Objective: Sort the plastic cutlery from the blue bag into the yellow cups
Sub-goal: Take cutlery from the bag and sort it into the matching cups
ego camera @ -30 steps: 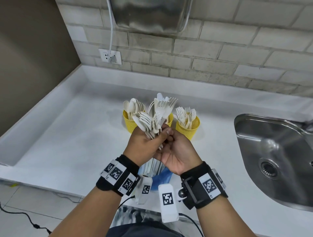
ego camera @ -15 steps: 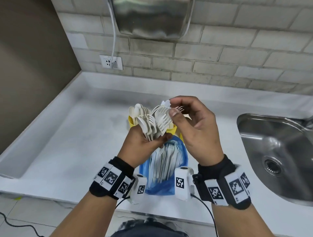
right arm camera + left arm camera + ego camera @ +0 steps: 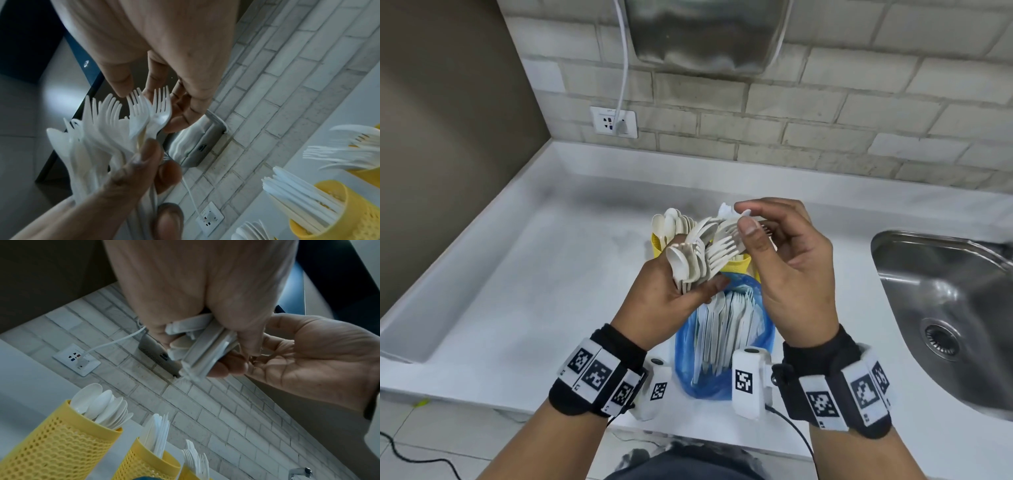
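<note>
1. Since a second ago the right hand (image 3: 787,260) has lifted off the left's grip; it now pinches fork (image 3: 726,236) tines.
2. Left hand (image 3: 671,298) clenches the cutlery bundle (image 3: 695,260) above the bag (image 3: 722,342) (cups (image 3: 658,245) just behind).
3. Bare counter (image 3: 534,291) lies left of the bag; the sink (image 3: 945,308) bounds its right.

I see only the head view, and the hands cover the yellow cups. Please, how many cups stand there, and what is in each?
Observer: Three, by the left wrist view: spoon cup, knife cup, fork cup.
Operator: Do the forks in that cup stand tines up?
Observer: Yes, the right wrist view shows their tines above the rim.
Operator: Is one fork taken already?
Observer: The right hand has its fingers behind one fork of the bundle that the left hand grips.
</note>
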